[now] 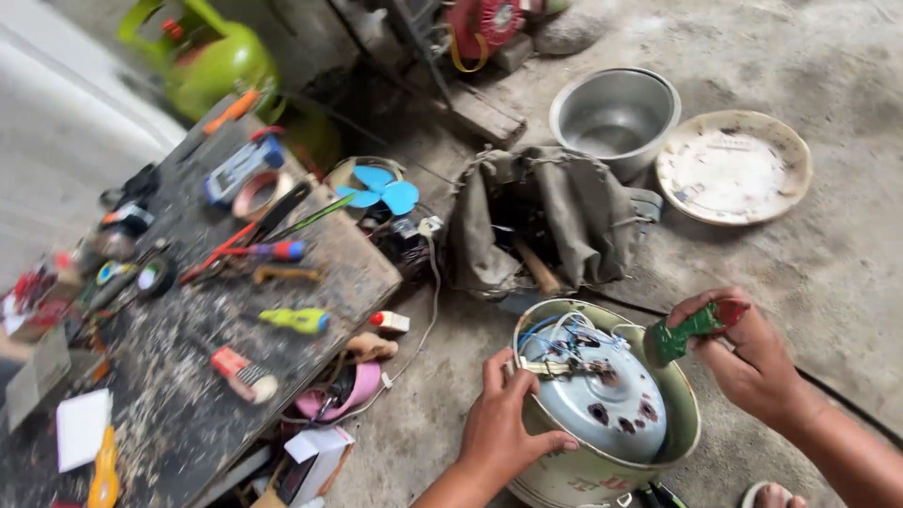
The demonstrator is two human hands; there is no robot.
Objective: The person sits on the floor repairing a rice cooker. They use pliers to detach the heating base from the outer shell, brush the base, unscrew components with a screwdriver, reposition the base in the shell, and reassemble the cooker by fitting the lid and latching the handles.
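Lots of this is hard to read: the left end of the counter (188, 376) is a blur of small tools, and the bottom of the upturned cooker body (602, 414) runs off the lower edge of the shot, as does a toe at the bottom right. Inside the grey cloth tool bag (546, 216) it's dark, only a wooden handle poking out. The cooker body sits on the concrete floor (828, 263) just right of the counter's corner, its wired underside facing up, blue and white wires bunched on the left of the metal plate. Open floor is mostly to the right and far right; the space between the counter and cooker is narrow, with a pink thing and a small box crowding it. Beyond the bag stand a metal inner pot (616, 113) and a round white lid (734, 165), well clear of the hands. The left hand (503, 428) comes up from below, palm down, fingers spread and curled over the cooker's near-left rim, gripping it. The right hand (748, 362) reaches in from the right, wrist bent, fingers pinched around a small green circuit board (682, 331) held just above the cooker's right rim
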